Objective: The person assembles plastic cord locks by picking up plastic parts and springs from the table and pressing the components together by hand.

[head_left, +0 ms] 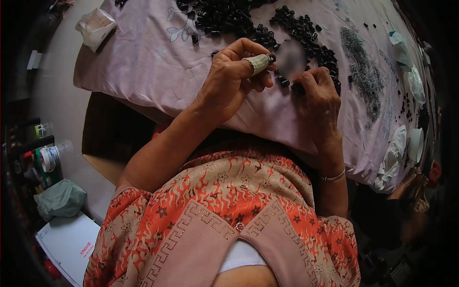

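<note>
Small black plastic piece (272, 58), cylindrical, pinched in left hand (229, 79) fingers, index wrapped in ribbed cloth cot (258, 62). Right hand (319, 98) fingers clamp another black piece (297, 88), upper centre. Loose black pieces (224, 16) heaped on wrinkled pink cloth (148, 62) over table.

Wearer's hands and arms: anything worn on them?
Both forearms are bare; no gloves. The left hand has a pale ribbed cot over the index fingertip. The right hand has nothing on it; a thin silver bangle circles that wrist. Short sleeves are orange with a floral print.
</note>
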Demonstrator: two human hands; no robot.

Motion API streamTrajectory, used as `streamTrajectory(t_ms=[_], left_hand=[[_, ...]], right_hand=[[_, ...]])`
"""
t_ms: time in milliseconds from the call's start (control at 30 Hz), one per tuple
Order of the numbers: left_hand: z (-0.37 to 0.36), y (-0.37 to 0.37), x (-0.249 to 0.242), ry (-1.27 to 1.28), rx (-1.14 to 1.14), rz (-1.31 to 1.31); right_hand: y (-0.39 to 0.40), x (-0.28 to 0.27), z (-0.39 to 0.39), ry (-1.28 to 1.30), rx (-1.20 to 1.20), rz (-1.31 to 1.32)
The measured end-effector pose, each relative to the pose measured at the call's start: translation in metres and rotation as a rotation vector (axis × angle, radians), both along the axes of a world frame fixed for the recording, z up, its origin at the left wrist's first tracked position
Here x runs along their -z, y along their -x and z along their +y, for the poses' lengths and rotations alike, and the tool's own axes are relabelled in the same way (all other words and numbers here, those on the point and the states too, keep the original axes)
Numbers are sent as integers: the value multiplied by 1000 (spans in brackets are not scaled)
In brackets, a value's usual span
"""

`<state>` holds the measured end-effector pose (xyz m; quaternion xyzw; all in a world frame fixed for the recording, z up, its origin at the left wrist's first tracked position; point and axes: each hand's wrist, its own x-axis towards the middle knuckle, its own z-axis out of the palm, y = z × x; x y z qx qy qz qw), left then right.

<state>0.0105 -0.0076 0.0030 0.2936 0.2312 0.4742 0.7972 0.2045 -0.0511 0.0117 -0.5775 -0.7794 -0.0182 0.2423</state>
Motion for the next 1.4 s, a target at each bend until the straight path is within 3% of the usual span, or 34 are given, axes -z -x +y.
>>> streamTrajectory(t_ms=[133,300,400,500,600,733,867,1133,1400], left_hand=[[0,0,3,-10,20,8],[-5,-3,-1,-2,73,2],[-17,-9,-13,-41,293,104],[-29,-17,-9,-52,450,-9],[-31,-17,-3,-32,600,59],[-26,-16,-9,-11,623,139],[-23,-16,-7,-88,595,191],[-24,-17,-7,-110,611,219],[-22,-16,-5,-158,615,244]], right_hand=[[-1,0,2,-17,24,-62],[-17,-4,9,-123,133,166],[-15,-11,11,-83,61,205],[-14,-19,17,-17,-9,151],[-10,-26,33,-16,-62,59],[9,-25,57,-135,-208,-147],[13,-13,60,-89,-347,-195],[-24,-20,30,-90,-176,-119],[4,-18,46,-91,-271,-73]])
